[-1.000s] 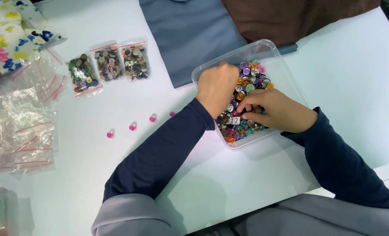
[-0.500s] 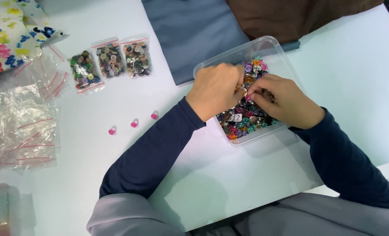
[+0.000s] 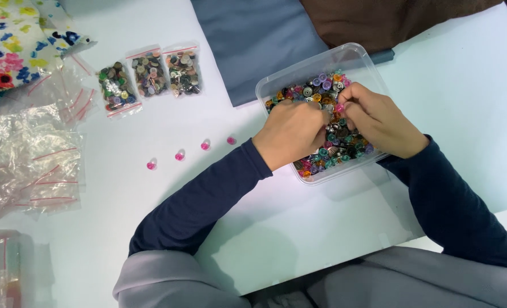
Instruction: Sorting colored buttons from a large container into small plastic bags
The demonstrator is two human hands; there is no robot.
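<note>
Both hands in clear plastic tub (image 3: 276, 85) of mixed buttons (image 3: 322, 85): left hand (image 3: 292, 132) curled, grip unclear; right hand (image 3: 379, 120) pinching pink button (image 3: 339, 107).

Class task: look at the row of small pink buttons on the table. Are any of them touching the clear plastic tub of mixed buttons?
Apart. The head view shows bare white table between the nearest pink buttons and the clear plastic tub.

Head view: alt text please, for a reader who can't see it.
Both hands, left hand and right hand, dig into a clear plastic tub of mixed coloured buttons on a white table. Four pink buttons lie in a row left of it, with three filled zip bags beyond.
</note>
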